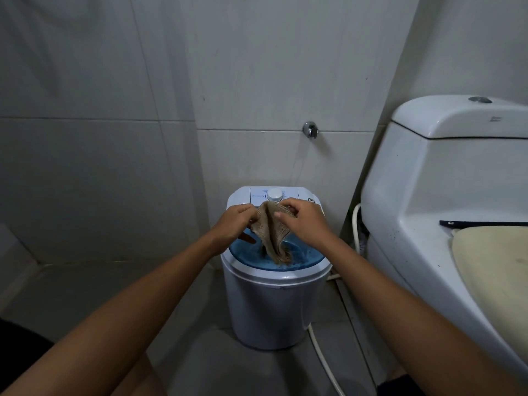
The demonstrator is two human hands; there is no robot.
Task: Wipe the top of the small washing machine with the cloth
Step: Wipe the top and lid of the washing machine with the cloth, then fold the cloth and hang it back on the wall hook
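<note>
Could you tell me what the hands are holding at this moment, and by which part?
Both the left hand and right hand pinch the brown cloth at its upper edge.

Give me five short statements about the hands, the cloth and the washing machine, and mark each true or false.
1. Both the left hand and the right hand hold the cloth. True.
2. The cloth lies spread flat on the lid. False: it hangs bunched above the blue lid.
3. The washing machine has a white dial at the back. True.
4. The toilet stands left of the machine. False: it stands to the right.
5. The machine sits on a table. False: it stands on the floor.
</note>
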